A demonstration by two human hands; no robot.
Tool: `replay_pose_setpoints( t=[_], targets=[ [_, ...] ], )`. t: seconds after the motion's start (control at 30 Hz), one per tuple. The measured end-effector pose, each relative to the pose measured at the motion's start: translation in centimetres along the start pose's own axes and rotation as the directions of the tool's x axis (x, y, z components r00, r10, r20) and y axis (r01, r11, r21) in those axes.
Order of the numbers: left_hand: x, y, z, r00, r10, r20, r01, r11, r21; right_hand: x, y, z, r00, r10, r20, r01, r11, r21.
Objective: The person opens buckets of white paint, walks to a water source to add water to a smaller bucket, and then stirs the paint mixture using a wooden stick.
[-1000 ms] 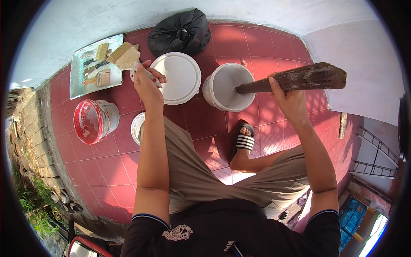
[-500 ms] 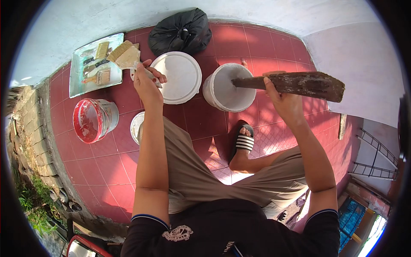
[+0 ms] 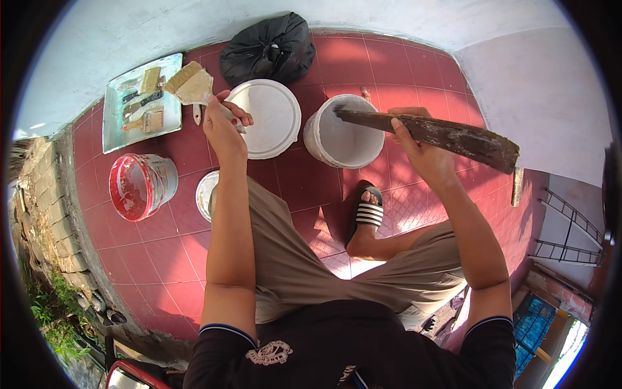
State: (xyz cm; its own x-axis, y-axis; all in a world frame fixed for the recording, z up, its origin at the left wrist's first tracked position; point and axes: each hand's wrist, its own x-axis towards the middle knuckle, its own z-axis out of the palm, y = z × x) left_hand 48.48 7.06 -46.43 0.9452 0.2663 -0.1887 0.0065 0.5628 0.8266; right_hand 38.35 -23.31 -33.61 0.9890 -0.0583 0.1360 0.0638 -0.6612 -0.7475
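Observation:
My left hand (image 3: 223,129) grips a wide paint brush (image 3: 188,83) with pale bristles, raised beside a round white lid (image 3: 262,123). My right hand (image 3: 418,152) is closed on a long, dark, weathered wooden stick (image 3: 479,146). The stick's narrower end rests inside a white bucket (image 3: 340,146), which has pale contents or coating; which of these I cannot tell. To the left, a pale tray (image 3: 120,137) holds several brushes and tools. A smaller bucket (image 3: 165,178) with a red rim stands below it, next to another white lid or container (image 3: 207,194), partly hidden by my leg.
I sit on red tiles (image 3: 155,259) with a sandaled foot (image 3: 366,217) by the bucket. A black bag (image 3: 265,48) lies against the white wall (image 3: 389,19). Black metal racks (image 3: 570,233) stand at the right; a rough paved edge with plants (image 3: 58,292) runs along the left.
The stick has swung: its tip moved left and up inside the bucket, while its outer end dropped lower. My left hand with the brush has hardly moved.

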Motion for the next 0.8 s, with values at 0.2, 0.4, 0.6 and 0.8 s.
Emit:
replay_pose_setpoints(
  t=[0.2,0.4,0.6,0.8],
  targets=[
    [-0.1,0.3,0.2,1.0,0.005,-0.011,-0.005,1.0,-0.011,-1.0,-0.9,-0.8,0.982,0.137,0.13,-0.162,0.965,0.207],
    [-0.4,0.5,0.1,1.0,0.001,0.005,-0.001,1.0,0.009,0.0,0.9,-0.9,0.998,0.055,0.027,-0.051,0.992,-0.119],
    [-0.3,0.7,-0.8,1.0,0.008,-0.003,-0.008,1.0,0.001,-1.0,-1.7,0.6,0.987,-0.01,0.159,-0.012,0.99,0.137],
    [-0.5,0.8,-0.4,1.0,-0.001,0.006,0.0,1.0,0.018,-1.0,-1.5,-1.7,0.973,0.089,0.215,-0.097,0.995,0.026]
  ],
)
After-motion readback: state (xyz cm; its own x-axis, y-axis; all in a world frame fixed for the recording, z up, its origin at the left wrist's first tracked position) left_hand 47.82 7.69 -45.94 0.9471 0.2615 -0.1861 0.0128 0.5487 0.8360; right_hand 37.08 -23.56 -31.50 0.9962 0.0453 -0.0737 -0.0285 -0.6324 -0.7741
